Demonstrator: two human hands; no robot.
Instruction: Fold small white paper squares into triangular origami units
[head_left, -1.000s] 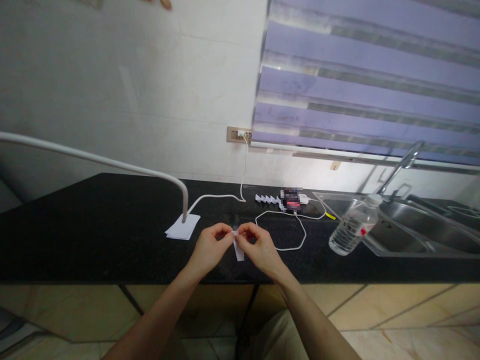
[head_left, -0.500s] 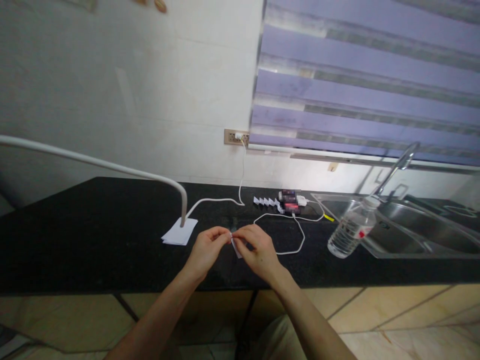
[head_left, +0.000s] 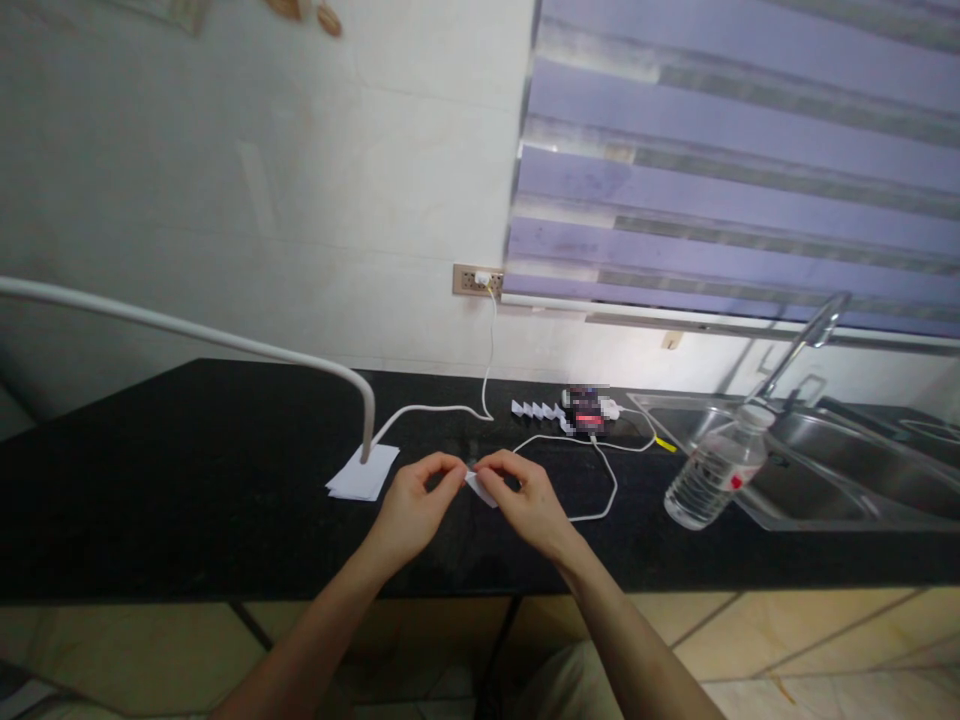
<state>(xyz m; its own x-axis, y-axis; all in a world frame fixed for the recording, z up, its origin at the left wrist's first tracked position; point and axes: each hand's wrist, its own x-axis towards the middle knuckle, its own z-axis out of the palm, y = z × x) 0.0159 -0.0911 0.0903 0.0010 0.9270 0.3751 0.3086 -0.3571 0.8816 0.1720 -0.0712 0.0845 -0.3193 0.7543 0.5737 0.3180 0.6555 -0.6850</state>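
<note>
A small piece of white paper (head_left: 480, 488) is pinched between my two hands, just above the black countertop. My left hand (head_left: 420, 500) grips its left end between thumb and forefinger. With thumb and fingers bent together, my right hand (head_left: 523, 497) holds the other side and covers part of the sheet. Left of my hands lies a stack of white paper sheets (head_left: 365, 475). Behind them, several small folded white papers (head_left: 536, 410) stand in a row beside a phone (head_left: 587, 410).
A white cable (head_left: 615, 480) loops over the black countertop (head_left: 247, 520) from the phone. To the right, a water bottle (head_left: 716, 470) stands before the steel sink (head_left: 810, 460) and its faucet (head_left: 799, 345). A thick white cord (head_left: 225, 345) arches over the paper stack.
The paper between my fingers has turned, and more of its flat face shows beside my right hand. The whole view has shifted slightly. Both hands keep their pinch.
</note>
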